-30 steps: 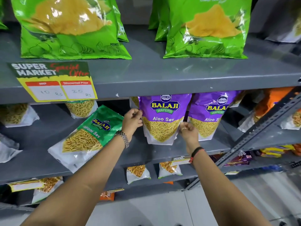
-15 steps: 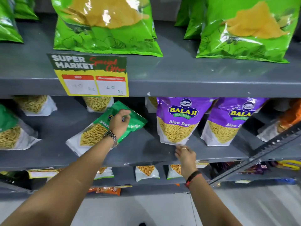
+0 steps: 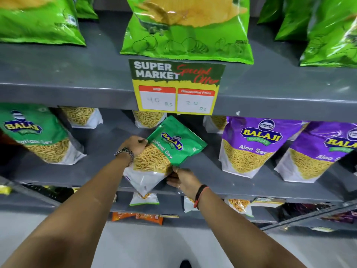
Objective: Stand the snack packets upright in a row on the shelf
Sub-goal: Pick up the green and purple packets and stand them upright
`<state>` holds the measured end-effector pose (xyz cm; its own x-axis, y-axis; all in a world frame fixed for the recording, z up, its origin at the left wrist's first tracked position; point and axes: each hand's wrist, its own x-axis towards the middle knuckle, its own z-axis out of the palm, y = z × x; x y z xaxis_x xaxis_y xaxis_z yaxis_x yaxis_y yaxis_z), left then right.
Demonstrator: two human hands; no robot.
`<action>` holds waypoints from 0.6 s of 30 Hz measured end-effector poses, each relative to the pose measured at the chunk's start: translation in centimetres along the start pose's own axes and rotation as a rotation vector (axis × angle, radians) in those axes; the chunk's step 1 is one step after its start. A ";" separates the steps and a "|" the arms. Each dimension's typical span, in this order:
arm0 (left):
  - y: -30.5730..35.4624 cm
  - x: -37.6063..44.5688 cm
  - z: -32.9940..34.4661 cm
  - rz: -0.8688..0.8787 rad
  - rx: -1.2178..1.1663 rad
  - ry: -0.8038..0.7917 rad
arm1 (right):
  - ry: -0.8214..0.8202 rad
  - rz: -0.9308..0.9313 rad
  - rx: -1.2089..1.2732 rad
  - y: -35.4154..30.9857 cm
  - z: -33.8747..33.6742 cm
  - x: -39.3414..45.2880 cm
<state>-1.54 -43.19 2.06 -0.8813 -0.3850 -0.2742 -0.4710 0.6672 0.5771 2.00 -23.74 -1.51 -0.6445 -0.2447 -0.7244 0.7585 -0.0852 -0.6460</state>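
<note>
Green packet (image 3: 170,151): tilted on middle shelf (image 3: 212,167), base overhanging the front edge. Left hand (image 3: 135,145) pinches its upper edge; right hand (image 3: 182,180) grips its lower side. Step: righting it. Next: rotate upright, seat base left of purple packets (image 3: 251,146).

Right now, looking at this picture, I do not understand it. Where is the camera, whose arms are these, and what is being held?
There is no machine. A person wears the camera on the head, looking forward and down, so the two bare arms are that person's own. The left hand and the right hand both grip a tilted green packet on the grey middle shelf. It is not yet upright. To its right stand two purple packets. Green chip bags sit on the shelf above, behind a price sign.
</note>
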 end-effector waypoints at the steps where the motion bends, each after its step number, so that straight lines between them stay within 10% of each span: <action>1: -0.2 -0.2 0.0 0.005 -0.039 -0.018 | 0.022 0.002 0.004 0.3 0.2 0.1; 18: 0.5 -11.7 1.6 0.047 -0.759 0.001 | 0.111 -0.334 -0.090 -0.5 -7.1 -9.2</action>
<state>8.50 -37.30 4.36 -0.8996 -0.3675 -0.2360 -0.2767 0.0616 0.9590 6.87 -14.56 3.73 -0.8655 -0.1108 -0.4886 0.4962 -0.0562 -0.8664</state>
